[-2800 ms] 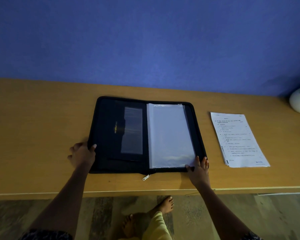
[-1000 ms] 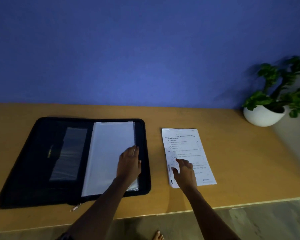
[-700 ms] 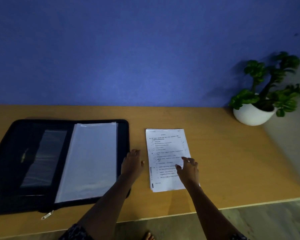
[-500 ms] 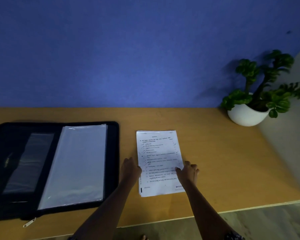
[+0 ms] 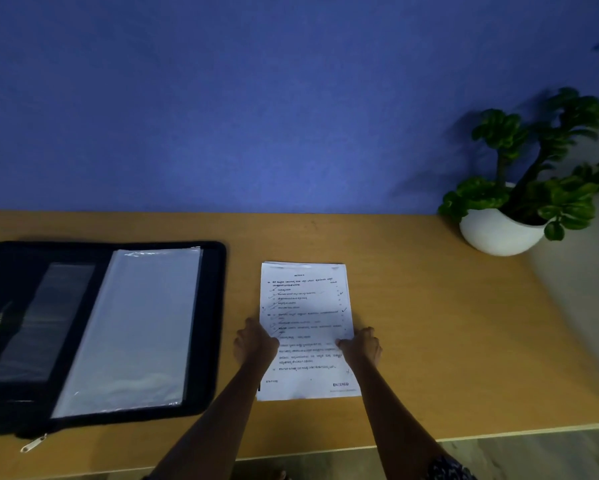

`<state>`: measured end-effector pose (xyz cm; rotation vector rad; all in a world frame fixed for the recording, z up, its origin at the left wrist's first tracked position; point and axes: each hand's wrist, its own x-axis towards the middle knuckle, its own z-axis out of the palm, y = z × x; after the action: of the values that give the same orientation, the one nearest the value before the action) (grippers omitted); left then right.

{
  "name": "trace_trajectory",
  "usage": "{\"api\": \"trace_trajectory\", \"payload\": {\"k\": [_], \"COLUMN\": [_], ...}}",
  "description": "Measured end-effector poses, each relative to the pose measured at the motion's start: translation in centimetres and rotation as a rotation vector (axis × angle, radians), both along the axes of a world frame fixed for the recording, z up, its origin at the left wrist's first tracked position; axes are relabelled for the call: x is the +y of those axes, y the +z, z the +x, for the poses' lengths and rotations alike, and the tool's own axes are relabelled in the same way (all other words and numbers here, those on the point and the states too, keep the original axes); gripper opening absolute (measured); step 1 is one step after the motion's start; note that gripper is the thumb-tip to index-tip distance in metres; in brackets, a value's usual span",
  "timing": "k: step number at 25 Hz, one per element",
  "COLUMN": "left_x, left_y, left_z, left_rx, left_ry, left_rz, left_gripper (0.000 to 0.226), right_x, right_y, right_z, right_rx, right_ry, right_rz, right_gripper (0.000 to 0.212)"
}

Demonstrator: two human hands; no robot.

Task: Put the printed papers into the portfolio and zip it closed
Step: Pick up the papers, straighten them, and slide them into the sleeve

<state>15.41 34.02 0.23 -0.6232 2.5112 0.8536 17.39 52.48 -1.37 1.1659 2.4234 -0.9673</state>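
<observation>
Desk (image 5: 429, 341): wooden; black portfolio (image 5: 218, 323) lies open at left, unzipped.
Printed papers (image 5: 305, 306): flat, just right of portfolio.
Left hand (image 5: 255, 342), right hand (image 5: 362, 346): curled at stack's side edges, gripping it.
Technique: lift both edges evenly, keep sheets aligned.

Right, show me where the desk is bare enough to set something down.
Bare desk runs from the printed papers right to the wall, in front of the plant pot. A narrower strip lies between portfolio and papers, partly taken by the left hand.
</observation>
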Motion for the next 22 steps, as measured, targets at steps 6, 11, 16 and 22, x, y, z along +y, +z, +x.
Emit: {"api": "trace_trajectory", "payload": {"k": [6,11,16,22], "left_x": [0.5,0.9,1.0,-0.6], "left_y": [-0.2,0.0,0.2,0.9], "left_z": [-0.4,-0.1,0.1,0.9], "left_rx": [-0.067,-0.062,0.007,0.114], "left_ry": [0.006,0.030,-0.077,0.049], "left_rz": [0.004,-0.010,0.120,0.345], "left_gripper": [0.052,0.054,0.038,0.037], "right_x": [0.3,-0.5,-0.3,0.3], "right_y": [0.0,-0.1,0.1,0.9], "right_z": [-0.4,0.2,0.7,1.3], "right_rx": [0.026,0.102,0.138,0.269], "right_ry": [-0.089,-0.130,-0.151,-0.204], "right_rz": [-0.135,-0.178,-0.257,-0.475], "right_gripper": [0.030,0.031,0.027,0.026]}}
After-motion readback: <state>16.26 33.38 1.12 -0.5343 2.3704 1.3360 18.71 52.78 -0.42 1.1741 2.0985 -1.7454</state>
